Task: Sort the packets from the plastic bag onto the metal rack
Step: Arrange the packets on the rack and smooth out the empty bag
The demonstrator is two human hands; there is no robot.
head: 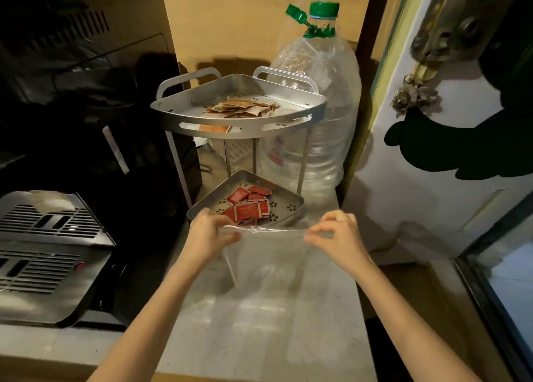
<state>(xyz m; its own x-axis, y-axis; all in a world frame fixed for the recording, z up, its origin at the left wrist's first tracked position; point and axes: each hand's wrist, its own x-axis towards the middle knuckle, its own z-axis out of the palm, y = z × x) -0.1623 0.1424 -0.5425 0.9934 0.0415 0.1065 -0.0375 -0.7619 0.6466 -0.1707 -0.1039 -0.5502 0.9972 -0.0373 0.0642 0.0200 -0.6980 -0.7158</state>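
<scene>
View: head camera, looking down at a counter with both bare forearms reaching forward.
Left hand: fingers curled and pinched on the left end of the bag's top edge, just in front of the rack's lower tray.
Right hand: thumb and fingertips pinched on the right end of the same edge; the other fingers were loosely bent.
Bag: clear plastic, stretched taut between the two hands and hanging down to the counter; no packets could be made out inside it.
Rack: two-tier metal corner stand directly behind the hands.
Top tray: held a loose pile of brown packets.
Lower tray: held red packets clustered towards its front; its front rim lay just beyond the bag's edge.
Left edge: a black and steel appliance stood close beside the left forearm.
Right edge: a big water bottle stood touching the rack, with a white door beyond it.
Open room: bare counter lay beneath and between the forearms.
</scene>
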